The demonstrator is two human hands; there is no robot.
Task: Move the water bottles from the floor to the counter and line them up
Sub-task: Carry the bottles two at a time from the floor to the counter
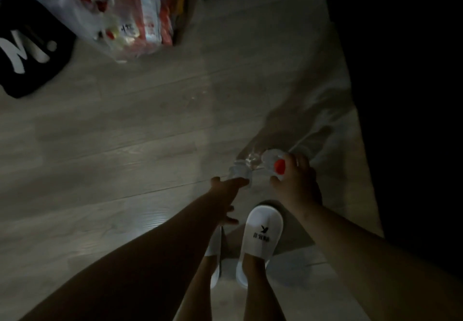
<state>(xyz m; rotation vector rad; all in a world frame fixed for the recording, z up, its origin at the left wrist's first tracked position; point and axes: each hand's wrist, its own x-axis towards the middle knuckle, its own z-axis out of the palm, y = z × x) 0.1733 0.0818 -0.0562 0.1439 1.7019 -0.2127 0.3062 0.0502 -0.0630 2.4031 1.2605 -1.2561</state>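
Observation:
The view is dim and blurred, looking down at a wooden floor. A clear water bottle with a red cap (278, 166) stands low on the floor near the right, and my right hand (297, 183) is closed around its top. Just left of it is a second clear water bottle (239, 170). My left hand (226, 190) reaches to it with fingers spread, the fingertips touching its top. Crumpled clear plastic wrap (315, 125) lies behind the bottles. The counter is not in view.
My feet in white slippers (263, 230) stand right below the bottles. A clear plastic bag of red and white packages (120, 17) sits on the floor at the upper left beside a black bag with white lettering (27, 52). A dark wall or cabinet (406, 95) fills the right side.

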